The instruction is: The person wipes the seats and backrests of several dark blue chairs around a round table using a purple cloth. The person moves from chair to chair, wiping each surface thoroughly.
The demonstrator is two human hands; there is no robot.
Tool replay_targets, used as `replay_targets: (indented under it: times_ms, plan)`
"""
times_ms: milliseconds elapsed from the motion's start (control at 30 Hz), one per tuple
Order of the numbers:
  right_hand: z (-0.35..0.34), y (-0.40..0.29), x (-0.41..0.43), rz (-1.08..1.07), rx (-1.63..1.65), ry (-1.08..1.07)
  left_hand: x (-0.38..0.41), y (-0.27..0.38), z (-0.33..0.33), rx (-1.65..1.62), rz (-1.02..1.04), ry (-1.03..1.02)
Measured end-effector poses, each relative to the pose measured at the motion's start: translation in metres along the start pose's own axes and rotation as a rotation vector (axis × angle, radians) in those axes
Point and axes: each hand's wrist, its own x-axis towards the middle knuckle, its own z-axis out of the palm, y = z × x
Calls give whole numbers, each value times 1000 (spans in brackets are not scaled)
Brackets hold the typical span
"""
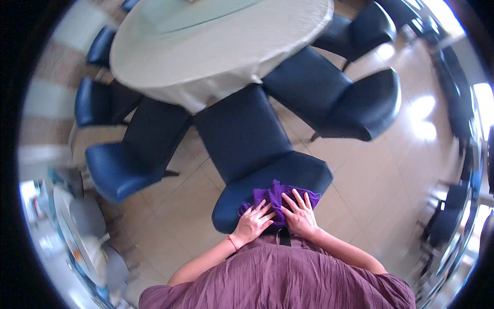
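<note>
A crumpled purple cloth [274, 199] lies over the top of a dark blue leather-look chair's backrest [266, 170], directly in front of me. My left hand [252, 224] rests on the cloth's left part with its fingers spread, a thin red cord on the wrist. On the right part, my right hand [301, 218] presses down flat, fingers apart. Neither hand has its fingers closed around the cloth. The seat [245, 129] of this chair reaches to the hanging edge of the tablecloth.
A round table with a pale tablecloth [193, 63] and a glass turntable [173, 13] stands ahead. Matching chairs flank mine at left [133, 154] and right [335, 96]. Glossy tiles [370, 170] cover the floor. Another table [73, 231] with grey chairs [87, 218] is at far left.
</note>
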Motion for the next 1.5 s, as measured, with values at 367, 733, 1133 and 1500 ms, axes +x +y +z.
replay_targets:
  times_ms: [367,733,1133,1500]
  plan:
    - [38,-85,77,-534,-32,-381,-132,21,39,-120,-737,604]
    - [132,-102,188,-651,132,-733,-114,-40,61,-1390,-1111,1030]
    - [273,-9,263,210,356,-1092,-44,-210,192,-1274,-898,683]
    - [305,-4,281,60,56,-712,-7,-296,297,-750,-1047,480]
